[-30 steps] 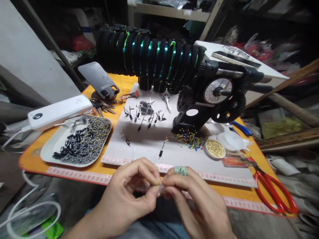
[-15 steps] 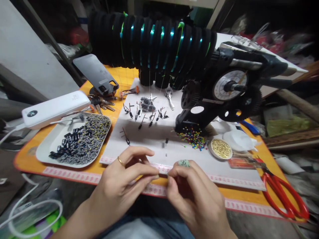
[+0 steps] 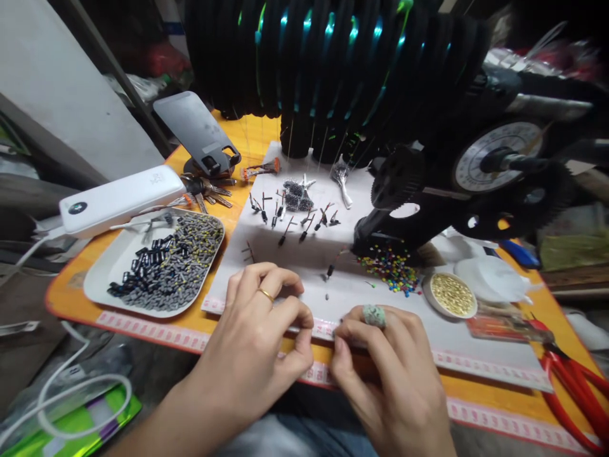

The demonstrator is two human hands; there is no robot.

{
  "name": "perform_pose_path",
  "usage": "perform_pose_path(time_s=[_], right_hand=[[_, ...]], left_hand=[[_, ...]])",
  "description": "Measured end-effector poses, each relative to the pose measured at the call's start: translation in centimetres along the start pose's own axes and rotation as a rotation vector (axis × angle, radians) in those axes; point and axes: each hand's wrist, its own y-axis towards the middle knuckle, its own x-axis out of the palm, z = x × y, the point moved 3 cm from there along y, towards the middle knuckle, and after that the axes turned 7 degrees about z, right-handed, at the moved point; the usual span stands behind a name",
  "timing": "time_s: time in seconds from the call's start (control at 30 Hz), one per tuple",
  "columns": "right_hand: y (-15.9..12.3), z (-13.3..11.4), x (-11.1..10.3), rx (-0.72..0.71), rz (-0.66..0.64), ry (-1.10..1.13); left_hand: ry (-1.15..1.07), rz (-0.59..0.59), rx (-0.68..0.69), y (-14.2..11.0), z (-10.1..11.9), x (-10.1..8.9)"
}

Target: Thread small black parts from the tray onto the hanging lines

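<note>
My left hand (image 3: 261, 330), with a gold ring, is closed, its thumb and index fingertips pressed together above the board's front edge. Just right of it, my right hand (image 3: 390, 362) pinches thumb against index finger; a pale green wrap circles one finger. Anything in either pinch is too small to make out. A small gap separates the two hands. Beyond them, on the white board (image 3: 304, 251), lie a small black cylinder (image 3: 330, 271) on a thin stick and a tiny grey bead (image 3: 327, 297). Several similar black pieces with sticks stand farther back.
A white tray (image 3: 102, 279) of grey and black small parts lies left. A black machine with a dial (image 3: 476, 168) stands behind. Coloured ball-head pins (image 3: 390, 266), a bowl of golden bits (image 3: 450, 295) and red-handled scissors (image 3: 568, 374) are to the right. A pink measuring tape (image 3: 152, 331) edges the table.
The view has shifted, so the table things sit farther right. My left fingers have curled in, and its fingertips stand slightly farther from my right hand, which keeps its pinch.
</note>
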Motion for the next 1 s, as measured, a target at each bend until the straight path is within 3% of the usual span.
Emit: perform_pose_path(time_s=[1.0], right_hand=[[-0.9, 0.5, -1.3, 0.070, 0.053, -0.068]], left_hand=[[-0.001, 0.039, 0.048, -0.3, -0.2, 0.1]])
